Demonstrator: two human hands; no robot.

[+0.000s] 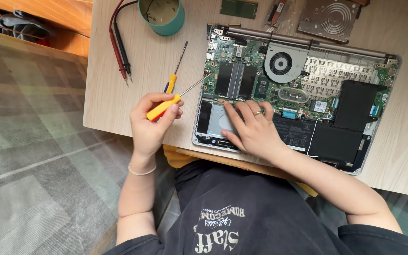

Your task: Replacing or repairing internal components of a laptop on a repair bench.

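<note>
While left hand fingers pinch one of two screwdrivers, right hand fingers lie seemingly spread on one laptop

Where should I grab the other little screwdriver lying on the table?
Take the spare screwdriver by its fat yellow-and-blue handle, coming from the table's near edge. The handle end points toward the left hand; the thin metal shaft points away, toward the teal cup.

The left hand sits left of centre, fingers curled in a closed grip, wrist bent back toward the body. The right hand lies flat at centre – fingers spread, forearm running to the lower right.
</note>
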